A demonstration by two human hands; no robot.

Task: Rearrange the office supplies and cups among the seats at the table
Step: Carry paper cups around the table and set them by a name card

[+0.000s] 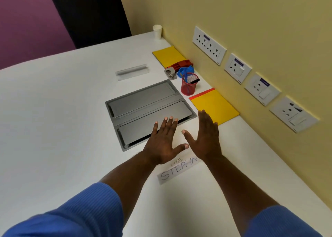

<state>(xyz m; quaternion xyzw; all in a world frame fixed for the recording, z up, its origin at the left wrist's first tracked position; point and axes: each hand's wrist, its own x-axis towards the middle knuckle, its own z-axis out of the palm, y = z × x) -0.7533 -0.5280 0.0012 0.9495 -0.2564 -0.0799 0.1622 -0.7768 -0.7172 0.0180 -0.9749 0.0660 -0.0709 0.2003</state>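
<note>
Office supplies sit along the wall edge of the white table (53, 111), beside a grey cable hatch (143, 102): a near yellow notepad (215, 107), a far yellow notepad (168, 56), a red mesh pen holder (187, 88), and a red-and-blue jumble (185, 67) too crowded to name. A paper cup (157, 31) stands at the far corner. The left hand (163, 143) and right hand (206, 139) are spread flat, holding nothing, covering the end of a name card (170, 174).

Office meeting room: white table (53, 111) with cable hatch (143, 100), wall sockets (209, 45), name card (177, 170), pen holder (188, 86).
</note>
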